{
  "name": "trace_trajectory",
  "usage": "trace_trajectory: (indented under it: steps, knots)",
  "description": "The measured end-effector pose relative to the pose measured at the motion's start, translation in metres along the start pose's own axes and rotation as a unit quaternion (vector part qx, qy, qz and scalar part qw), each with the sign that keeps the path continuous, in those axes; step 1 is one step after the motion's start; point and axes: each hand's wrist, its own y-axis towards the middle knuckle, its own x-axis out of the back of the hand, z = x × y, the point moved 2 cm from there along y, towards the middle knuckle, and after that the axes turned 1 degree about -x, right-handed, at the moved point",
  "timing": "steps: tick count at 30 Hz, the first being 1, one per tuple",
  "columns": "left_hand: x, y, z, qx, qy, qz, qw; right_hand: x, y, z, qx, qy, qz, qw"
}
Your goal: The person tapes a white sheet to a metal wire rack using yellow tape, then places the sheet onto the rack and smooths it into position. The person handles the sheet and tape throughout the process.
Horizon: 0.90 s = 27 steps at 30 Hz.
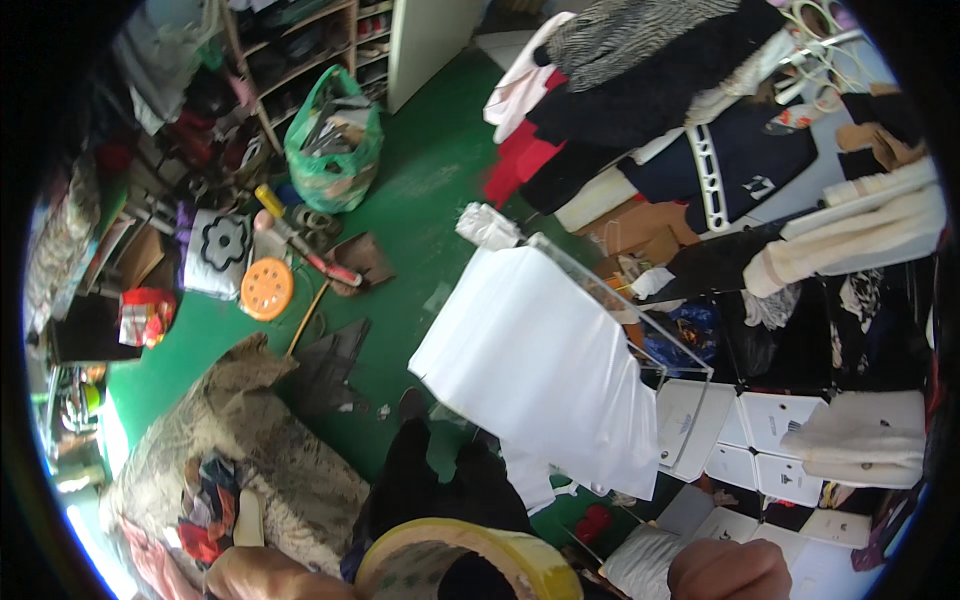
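A large roll of yellow tape (pixel 430 545) fills the bottom middle, very close to the view, with its round opening showing. Left of it, my left hand (pixel 275 575) is cut off by the lower edge, and its fingers are hidden. My right hand (pixel 730 570) shows at the lower right as a rounded, closed shape; whatever its fingers hold is out of sight. Ahead of my legs, a white sheet (pixel 530 345) drapes over a thin clear or metal frame (pixel 625 310). A crumpled silvery wrapping (pixel 487 227) sits at the sheet's far corner.
A green bag (pixel 335 165) stuffed with rubbish stands on the green floor, near an orange stool (pixel 266 289) and a dustpan (pixel 362 262). A brown cloth-covered heap (pixel 240 420) lies left. Clothes (pixel 640 60) and white storage panels (pixel 780 425) crowd the right.
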Motion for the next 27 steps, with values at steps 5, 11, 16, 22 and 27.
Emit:
trace_trajectory:
  steps: [5,11,16,22,27]
  knots:
    - [0.004,-0.025,-0.002,0.044,-0.033,-0.096,0.994,-0.027,0.002,-0.009,0.031,0.047,0.017,0.998]
    - [0.026,-0.051,-0.038,0.09,0.046,-0.181,0.978,-0.055,0.008,0.001,0.034,0.124,0.116,0.985]
    - [0.034,-0.076,-0.055,0.14,0.142,-0.203,0.959,-0.074,0.008,0.002,0.062,0.185,0.167,0.967]
    - [0.105,-0.118,-0.071,0.174,0.078,0.019,0.982,-0.084,0.012,0.007,0.063,0.218,0.18,0.957]
    - [0.104,-0.17,-0.058,0.317,0.379,0.074,0.866,-0.095,0.018,-0.012,0.123,0.206,0.252,0.938]
